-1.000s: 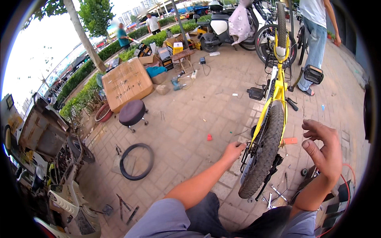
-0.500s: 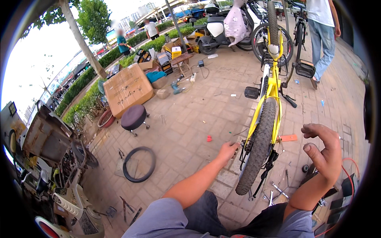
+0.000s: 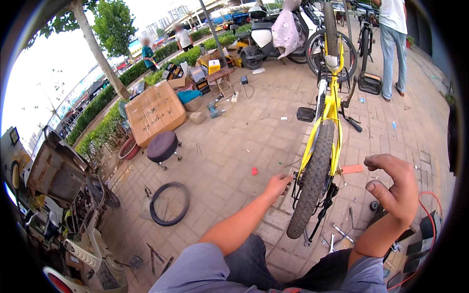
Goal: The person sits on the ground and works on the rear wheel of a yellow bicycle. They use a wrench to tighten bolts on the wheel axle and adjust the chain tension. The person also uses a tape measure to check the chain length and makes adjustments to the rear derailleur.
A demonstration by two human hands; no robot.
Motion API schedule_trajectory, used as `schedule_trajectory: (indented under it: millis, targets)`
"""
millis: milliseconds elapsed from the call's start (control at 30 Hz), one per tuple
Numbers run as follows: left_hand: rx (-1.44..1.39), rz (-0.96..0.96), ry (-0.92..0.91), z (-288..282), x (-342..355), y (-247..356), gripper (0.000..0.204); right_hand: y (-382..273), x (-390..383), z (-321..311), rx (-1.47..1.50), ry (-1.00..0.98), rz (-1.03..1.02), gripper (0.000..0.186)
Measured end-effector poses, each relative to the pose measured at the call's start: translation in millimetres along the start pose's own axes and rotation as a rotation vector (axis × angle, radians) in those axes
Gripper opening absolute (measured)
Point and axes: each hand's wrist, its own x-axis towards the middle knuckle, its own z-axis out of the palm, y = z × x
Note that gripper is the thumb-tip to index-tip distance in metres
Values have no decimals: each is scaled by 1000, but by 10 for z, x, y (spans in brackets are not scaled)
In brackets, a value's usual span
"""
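Observation:
A yellow bicycle [image 3: 332,103] stands upside down before me, with its knobby black tire [image 3: 315,180] nearest. At the left side of that wheel, by the axle, my left hand [image 3: 278,186] has its fingers curled together; what they grip, if anything, is hidden. My right hand [image 3: 395,185] is raised to the right of the wheel, thumb and fingers apart, holding nothing. Between the wheel and that hand, an orange-red flat piece [image 3: 352,169] sticks out beside the axle. The dark derailleur [image 3: 328,195] hangs at the wheel's right side.
Wrenches [image 3: 343,233] lie on the paving near my right knee. A loose tire [image 3: 170,204] and a round stool [image 3: 162,146] are to the left. Beyond are a large carton [image 3: 155,112], a scooter [image 3: 266,36] and a standing person [image 3: 394,44]. A red hose [image 3: 434,215] curves at right.
The view has shifted slightly, so most things sit a little further left. The person at the back right has changed stance. Both my hands keep nearly the same pose beside the wheel.

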Motion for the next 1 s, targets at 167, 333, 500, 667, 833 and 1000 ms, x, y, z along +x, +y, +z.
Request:
schedule_trajectory:
  millis: [167,333,500,667,833,1000]
  targets:
    - [-36,-19,-35,71,72,-52,32,-28,24,3,-6,-45,-30,43]
    - [-51,-35,-41,47,99,-117,36,-42,40,60,0,-81,-30,45]
    - [-43,-30,-13,72,102,-85,38,-74,57,56,-7,-99,-31,44]
    - [-48,-76,-15,68,52,2,41,-66,69,73,-6,-111,-33,44]
    - [-80,-90,0,59,69,-21,39,-39,75,91,-6,-124,-49,45]
    - [-145,-96,6,40,118,-57,38,-6,68,94,-9,-122,-60,45]
